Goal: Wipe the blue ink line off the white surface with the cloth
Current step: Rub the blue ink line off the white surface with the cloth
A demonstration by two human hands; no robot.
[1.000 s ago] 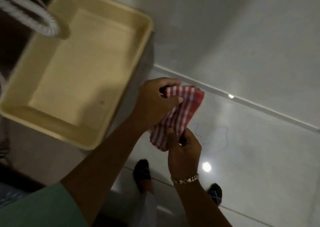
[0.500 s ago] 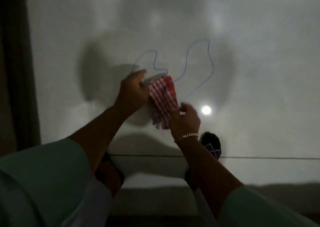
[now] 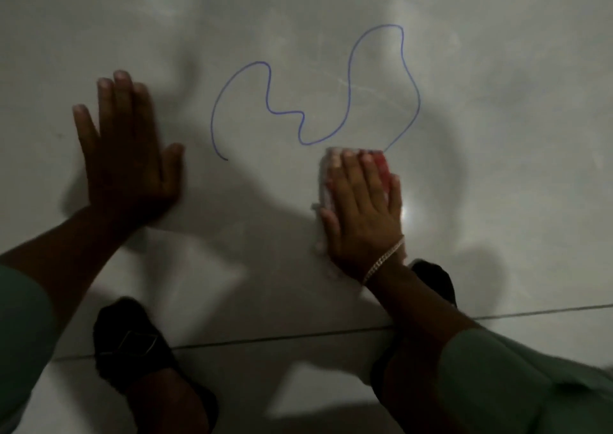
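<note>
Blue ink line (image 3: 300,125): thin, unbroken, wavy, drawn on the white surface (image 3: 497,135). Rises from a free end at lower left, arches over, dips through a small kink into a low loop, climbs to a taller lobe at upper right, then runs down to the cloth (image 3: 381,168), meeting its top right corner. Red-and-white checked cloth, folded into a small pad, pressed flat on the glossy, pale surface just below the line's low loop, largely covered from above.

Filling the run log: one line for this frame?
left hand flat on floor | right hand presses checked cloth | blue ink line intact
</note>
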